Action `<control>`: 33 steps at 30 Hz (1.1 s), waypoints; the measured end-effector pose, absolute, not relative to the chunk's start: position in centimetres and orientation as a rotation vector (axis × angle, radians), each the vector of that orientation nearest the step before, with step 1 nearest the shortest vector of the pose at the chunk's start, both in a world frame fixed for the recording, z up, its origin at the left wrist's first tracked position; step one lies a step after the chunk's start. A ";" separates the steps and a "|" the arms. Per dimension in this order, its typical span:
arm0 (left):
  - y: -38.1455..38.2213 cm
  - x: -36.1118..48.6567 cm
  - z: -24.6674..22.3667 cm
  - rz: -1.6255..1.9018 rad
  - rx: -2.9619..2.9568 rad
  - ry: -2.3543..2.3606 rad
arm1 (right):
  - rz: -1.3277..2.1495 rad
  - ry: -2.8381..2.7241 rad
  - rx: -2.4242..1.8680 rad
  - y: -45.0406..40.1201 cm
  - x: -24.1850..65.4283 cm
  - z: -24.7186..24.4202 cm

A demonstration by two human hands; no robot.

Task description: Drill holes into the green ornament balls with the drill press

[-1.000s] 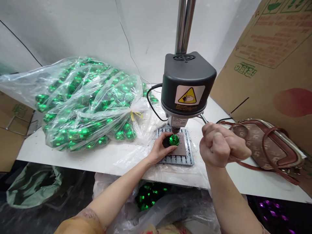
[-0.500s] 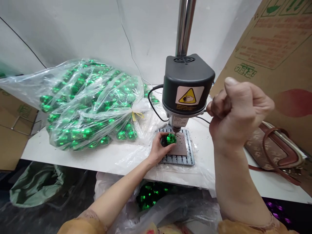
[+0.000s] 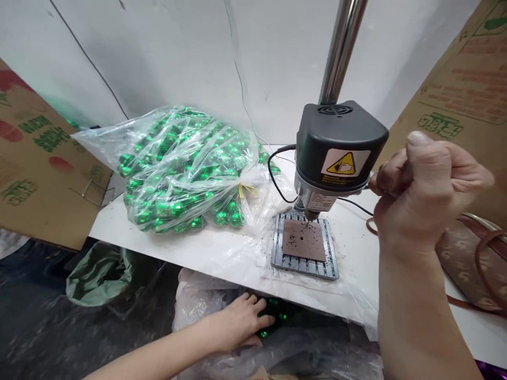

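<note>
My left hand [image 3: 243, 319] reaches below the table's front edge into an opened clear plastic bag [image 3: 198, 301]. Its fingers are apart and curved over dark green faceted balls [image 3: 279, 311]; no ball shows in its grip. My right hand [image 3: 423, 190] is closed in a fist at the right side of the black drill press [image 3: 340, 148], around its feed handle, which is mostly hidden. Under the drill's chuck [image 3: 312, 215] lies a brown square board [image 3: 304, 245] with a small dark hole, sprinkled with shavings, on a slotted metal base [image 3: 279, 264].
A large tied plastic bag of shiny green balls [image 3: 190, 169] fills the table's left side. Cardboard boxes [image 3: 43, 153] stand on both sides. A brown patterned handbag [image 3: 467, 258] sits at the right, behind my forearm. A green lined bin [image 3: 101, 277] is on the floor.
My left hand has left the board and come down to the bag below the table edge; the green ball it held is gone from the board. My right hand stays closed at the drill.
</note>
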State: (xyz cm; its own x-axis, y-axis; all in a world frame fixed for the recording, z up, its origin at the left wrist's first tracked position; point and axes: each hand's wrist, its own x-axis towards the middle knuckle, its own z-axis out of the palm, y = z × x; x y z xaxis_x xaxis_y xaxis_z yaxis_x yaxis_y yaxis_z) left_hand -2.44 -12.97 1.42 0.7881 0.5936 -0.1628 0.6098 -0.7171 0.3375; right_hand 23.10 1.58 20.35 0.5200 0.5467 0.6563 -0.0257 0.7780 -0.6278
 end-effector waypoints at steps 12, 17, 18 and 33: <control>0.3 -4.0 6.7 0.249 1.965 2.326 | 0.380 -0.962 -0.603 1.5 23.2 20.4; 3.2 -5.0 4.9 0.416 1.943 2.240 | 0.390 -0.967 -0.606 1.4 23.1 20.5; 3.5 -4.9 4.6 0.457 1.976 2.198 | 0.390 -0.965 -0.603 1.4 23.1 20.5; 2.6 -2.5 6.6 0.641 2.461 1.832 | 0.408 -0.940 -0.597 1.5 23.0 20.3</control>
State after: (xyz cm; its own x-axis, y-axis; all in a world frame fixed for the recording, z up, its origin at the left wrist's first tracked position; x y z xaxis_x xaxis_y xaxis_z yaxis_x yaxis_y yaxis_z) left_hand -2.53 2.62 6.58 0.2332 0.9192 0.3173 0.9164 -0.3169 0.2446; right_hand 23.04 1.53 20.33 0.5336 0.5681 0.6266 -0.0694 0.7677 -0.6370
